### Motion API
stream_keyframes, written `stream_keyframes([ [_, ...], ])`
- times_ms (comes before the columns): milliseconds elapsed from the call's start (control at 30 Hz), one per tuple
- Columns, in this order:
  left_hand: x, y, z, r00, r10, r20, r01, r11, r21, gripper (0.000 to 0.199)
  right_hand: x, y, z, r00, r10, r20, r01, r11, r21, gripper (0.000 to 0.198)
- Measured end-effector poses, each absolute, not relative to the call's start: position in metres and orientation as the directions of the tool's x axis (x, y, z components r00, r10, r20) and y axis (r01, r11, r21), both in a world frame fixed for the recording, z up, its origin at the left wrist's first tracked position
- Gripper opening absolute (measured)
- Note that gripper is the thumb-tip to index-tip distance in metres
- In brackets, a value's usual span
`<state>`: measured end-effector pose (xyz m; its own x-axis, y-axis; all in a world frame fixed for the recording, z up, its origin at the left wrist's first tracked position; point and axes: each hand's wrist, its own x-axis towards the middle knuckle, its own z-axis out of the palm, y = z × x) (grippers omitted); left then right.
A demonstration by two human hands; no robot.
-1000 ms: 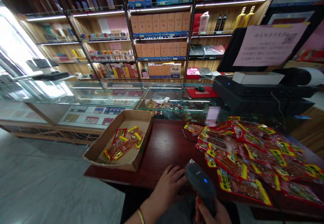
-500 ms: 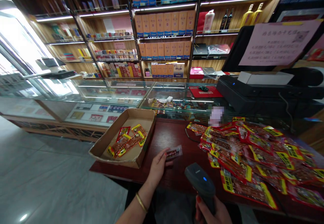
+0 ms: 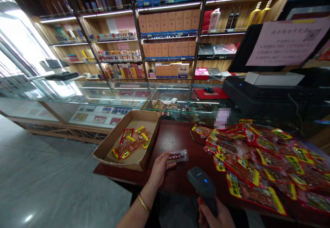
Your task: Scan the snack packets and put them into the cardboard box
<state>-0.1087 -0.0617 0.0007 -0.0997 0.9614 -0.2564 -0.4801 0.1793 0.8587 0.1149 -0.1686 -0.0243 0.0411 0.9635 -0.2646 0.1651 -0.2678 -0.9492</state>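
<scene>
My left hand [image 3: 160,168] is closed on one end of a small clear snack packet [image 3: 177,156] with a dark label, held just above the red-brown tabletop. A gold bangle circles that wrist. In my right hand [image 3: 212,211] is a black barcode scanner [image 3: 201,183] with a blue light lit on its top, its head tilted up toward the packet but apart from it. To the left stands an open cardboard box [image 3: 103,154] with several red-and-yellow snack packets [image 3: 132,144] inside. A large heap of similar packets [image 3: 247,152] covers the right of the table.
Behind the table runs a glass display counter [image 3: 121,90] with a red mouse pad [image 3: 219,93] on it. A monitor [image 3: 239,49] with a pink paper sheet stands at the right. Shelves of boxed goods [image 3: 167,23] line the back wall.
The packet in my left hand has tipped slightly so its label shows more fully. The scanner has moved slightly left. The box and heap stay put; the view has shifted a little.
</scene>
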Motion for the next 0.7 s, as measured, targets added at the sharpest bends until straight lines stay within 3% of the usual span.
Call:
stream_keyframes([
  [367,-0.1067,-0.0624,-0.0062,-0.088,0.973,-0.212,-0.418,0.157,0.895,0.043,0.1207,-0.1637,-0.0211,0.088,0.958,-0.272,0.12,-0.281,-0.952,0.06],
  [700,-0.1062,-0.063,-0.002,-0.115,0.972,-0.204,-0.442,0.134,0.887,0.038,0.1245,-0.1624,-0.0225,0.07,0.95,-0.304,0.071,-0.309,-0.948,0.077],
])
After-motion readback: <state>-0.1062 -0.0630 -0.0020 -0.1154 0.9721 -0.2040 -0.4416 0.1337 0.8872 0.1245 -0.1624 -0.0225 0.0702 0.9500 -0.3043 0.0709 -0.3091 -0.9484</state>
